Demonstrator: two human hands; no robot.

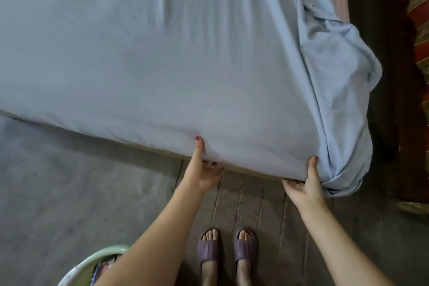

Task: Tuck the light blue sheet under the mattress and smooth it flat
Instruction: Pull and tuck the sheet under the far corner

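A light blue sheet (pixel 151 49) covers the mattress, mostly flat with soft creases. At the right side it bunches into loose folds (pixel 339 76) that hang off the corner. My left hand (pixel 204 169) grips the near mattress edge, thumb on top of the sheet and fingers curled beneath. My right hand (pixel 306 183) holds the same edge close to the near right corner, thumb on top and fingers under, beside a twisted knot of fabric (pixel 341 181). A pale strip of the mattress or bed base (pixel 243 170) shows between the hands; what lies beneath is hidden.
My feet in purple slippers (pixel 228 248) stand on a grey brick-patterned floor (pixel 250 204). A pale green basket (pixel 102 262) sits at the bottom left by my left arm. Dark floor and a red patterned wall (pixel 417 7) run along the right of the bed.
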